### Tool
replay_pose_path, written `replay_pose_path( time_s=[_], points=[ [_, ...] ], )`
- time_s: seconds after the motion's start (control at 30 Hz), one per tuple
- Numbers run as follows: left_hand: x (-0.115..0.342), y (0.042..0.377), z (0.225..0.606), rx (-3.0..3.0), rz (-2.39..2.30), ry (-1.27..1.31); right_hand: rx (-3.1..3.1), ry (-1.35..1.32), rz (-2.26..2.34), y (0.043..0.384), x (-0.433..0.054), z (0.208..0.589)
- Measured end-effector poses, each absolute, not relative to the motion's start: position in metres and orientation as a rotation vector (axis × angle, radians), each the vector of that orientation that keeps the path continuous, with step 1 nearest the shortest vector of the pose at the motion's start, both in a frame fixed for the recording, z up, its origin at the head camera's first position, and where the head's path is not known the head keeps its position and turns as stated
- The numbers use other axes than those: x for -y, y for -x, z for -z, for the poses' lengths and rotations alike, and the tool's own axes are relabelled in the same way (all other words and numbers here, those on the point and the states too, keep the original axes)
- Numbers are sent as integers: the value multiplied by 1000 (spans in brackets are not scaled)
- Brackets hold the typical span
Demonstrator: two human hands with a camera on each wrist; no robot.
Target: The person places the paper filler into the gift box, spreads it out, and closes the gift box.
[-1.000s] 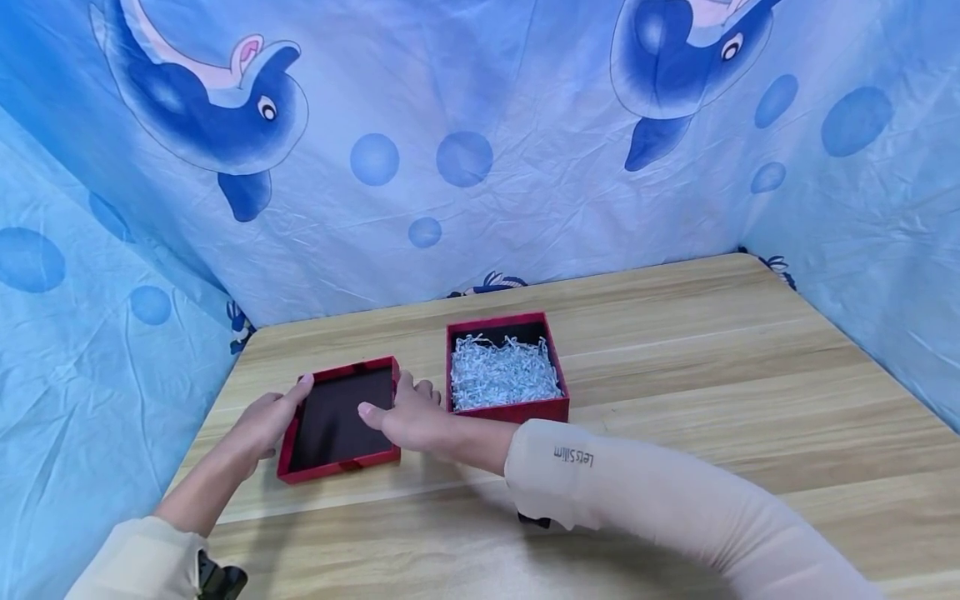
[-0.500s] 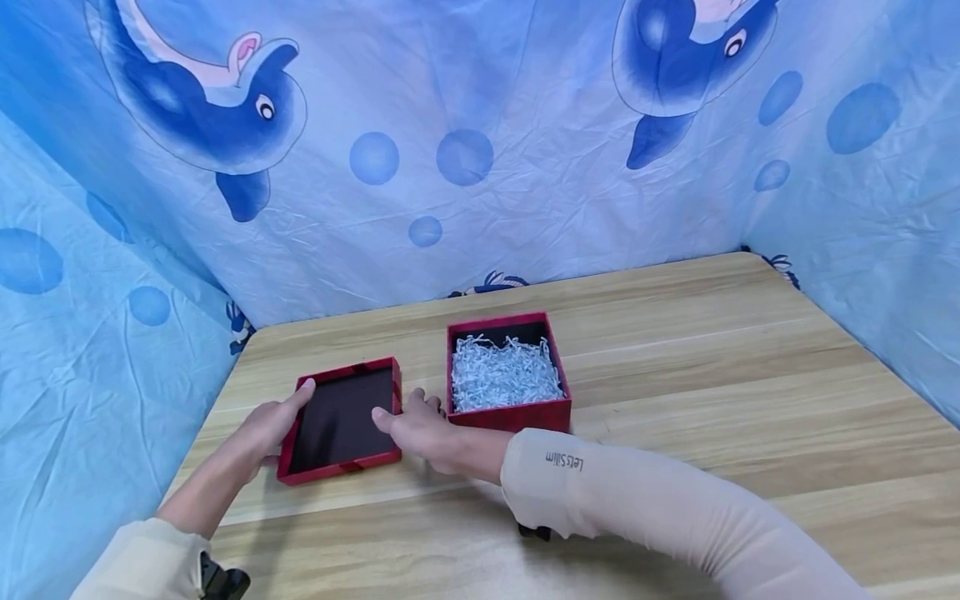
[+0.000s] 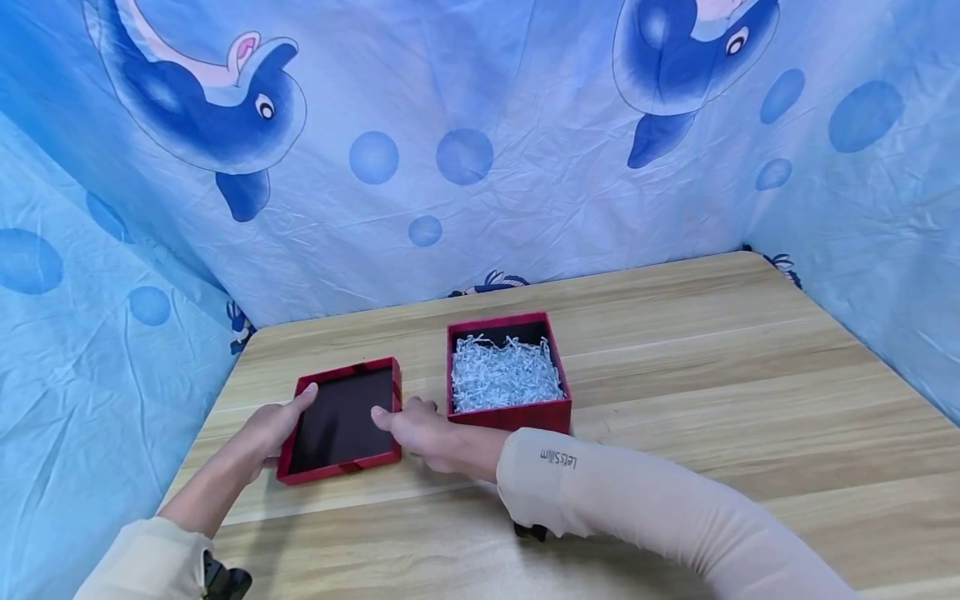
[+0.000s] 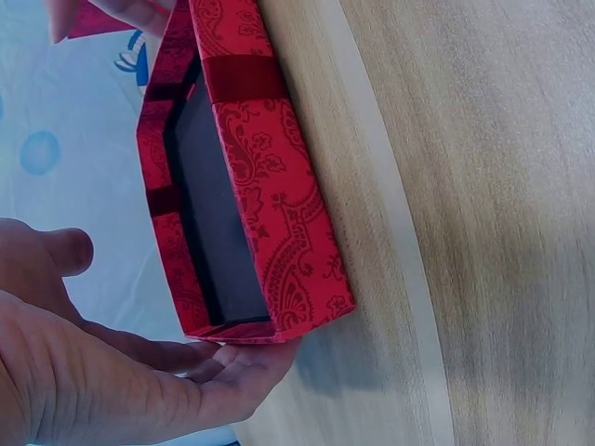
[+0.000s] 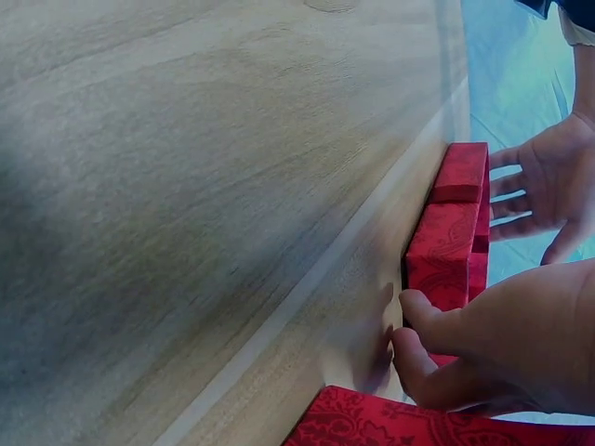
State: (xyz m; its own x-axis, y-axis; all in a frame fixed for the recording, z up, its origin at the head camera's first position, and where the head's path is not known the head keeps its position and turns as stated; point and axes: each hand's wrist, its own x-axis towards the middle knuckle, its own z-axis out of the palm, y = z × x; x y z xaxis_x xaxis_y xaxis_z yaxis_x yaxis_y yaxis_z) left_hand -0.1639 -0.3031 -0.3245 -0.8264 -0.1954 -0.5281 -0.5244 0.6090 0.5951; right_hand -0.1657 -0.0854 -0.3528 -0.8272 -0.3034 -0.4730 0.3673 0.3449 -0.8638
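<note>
A shallow red box lid (image 3: 341,421) with a dark inside lies hollow side up on the left of the table, patterned with paisley on its outer wall. My left hand (image 3: 272,427) is at its left side; in the left wrist view the straight fingers (image 4: 244,376) touch the lid's end wall, the thumb raised apart from it. At the lid's right side is my right hand (image 3: 423,433), thumb above the rim and fingers low by the wall, near the tabletop in the right wrist view. Right of that hand stands a deeper red box (image 3: 517,414), filled with pale blue shredded paper (image 3: 504,375).
The wood-grain table (image 3: 697,383) stretches away to the right. A blue dolphin-print curtain (image 3: 525,225) hangs behind it and along both sides. A black device (image 3: 225,581) sits at my left cuff.
My right hand has shifted slightly right and down, and its fingers have lowered beside the lid. My left thumb has dropped a little along the rim. Lid and box stay put.
</note>
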Motion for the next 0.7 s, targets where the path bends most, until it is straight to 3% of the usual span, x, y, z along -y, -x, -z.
replay_pose_path(
  time_s=[0.7],
  points=[
    [307, 168, 330, -2404, -1088, 581, -1893, -67, 1640, 166, 95, 357]
  ],
)
